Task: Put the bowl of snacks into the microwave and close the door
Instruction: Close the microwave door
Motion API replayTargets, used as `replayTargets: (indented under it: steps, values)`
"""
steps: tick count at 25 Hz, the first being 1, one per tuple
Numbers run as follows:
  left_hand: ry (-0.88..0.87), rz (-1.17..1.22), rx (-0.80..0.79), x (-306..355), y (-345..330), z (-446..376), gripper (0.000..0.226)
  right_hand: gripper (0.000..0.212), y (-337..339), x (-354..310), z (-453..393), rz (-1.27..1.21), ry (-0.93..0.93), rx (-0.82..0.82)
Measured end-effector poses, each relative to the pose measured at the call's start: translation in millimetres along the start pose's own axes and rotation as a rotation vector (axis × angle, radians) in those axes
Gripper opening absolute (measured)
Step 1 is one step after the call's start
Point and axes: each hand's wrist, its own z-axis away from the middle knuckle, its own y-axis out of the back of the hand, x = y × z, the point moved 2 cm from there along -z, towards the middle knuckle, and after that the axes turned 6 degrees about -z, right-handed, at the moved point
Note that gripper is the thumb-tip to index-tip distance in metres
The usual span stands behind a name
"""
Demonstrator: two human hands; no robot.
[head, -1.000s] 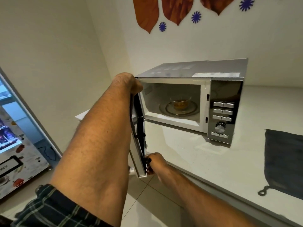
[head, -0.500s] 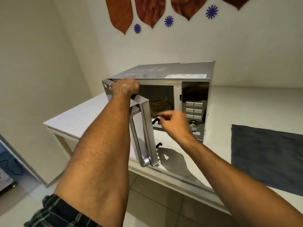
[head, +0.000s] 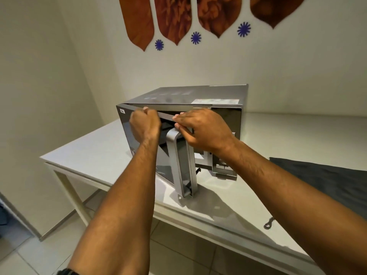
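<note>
A silver microwave stands on a white table. Its dark glass door is swung most of the way in, with a narrow gap left at the handle side. My left hand is curled over the door's top edge. My right hand rests against the top of the door, fingers at the upper end of the silver handle. The bowl of snacks is hidden behind the door.
A dark grey cloth with a cord lies on the table at the right. The table's front edge runs below the microwave, with tiled floor beneath. Brown and blue wall decorations hang above.
The door has swung from wide open to almost shut. My right hand rose from the door's lower corner to its top by the handle. The bowl inside went out of sight.
</note>
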Motion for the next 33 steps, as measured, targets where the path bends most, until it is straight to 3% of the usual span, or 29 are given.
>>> replayTargets:
  steps: [3, 9, 13, 18, 33]
  values:
    - [-0.082, 0.076, 0.112, -12, -5, 18, 0.034, 0.029, 4, 11, -2, 0.092, -0.010, -0.019]
    - [-0.155, 0.219, -0.090, -16, -45, 72, 0.052, 0.024, 10, 33, -11, 0.258, -0.088, -0.223]
    - [-0.186, 0.241, -0.223, -10, -69, 93, 0.056, 0.036, 17, 53, -6, 0.316, -0.240, -0.123]
    - [-0.060, 0.420, -0.337, -6, -94, 105, 0.047, 0.052, 12, 75, 7, 0.347, -0.445, -0.122]
    - [-0.058, 0.408, -0.304, 2, -117, 101, 0.052, 0.035, -3, 77, -1, 0.435, -0.576, -0.065]
